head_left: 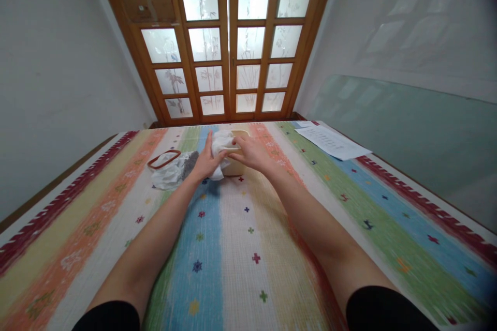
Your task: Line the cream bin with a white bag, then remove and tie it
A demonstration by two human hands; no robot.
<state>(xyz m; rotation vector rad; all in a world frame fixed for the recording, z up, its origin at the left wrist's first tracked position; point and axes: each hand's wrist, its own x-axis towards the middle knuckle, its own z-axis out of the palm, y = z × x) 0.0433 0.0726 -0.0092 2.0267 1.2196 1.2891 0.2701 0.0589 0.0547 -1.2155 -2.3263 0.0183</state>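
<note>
Near the far edge of the table stands a cream container, with thin white crumpled material bunched over its left side and hanging down the front. My left hand is wrapped round that material from the left, thumb across the front. From the right, my right hand grips the container's rim, fingers bent over the top and thumb at the front face. Whether the white material is plastic or cloth, I cannot tell. To the left lie a reddish-brown oval ring, another crumpled white piece and a grey textured piece.
A striped, patterned tablecloth covers the table. Printed paper sheets lie at the far right. Behind the table are wooden glass-paned doors, with walls on both sides and a pale green panel at right.
</note>
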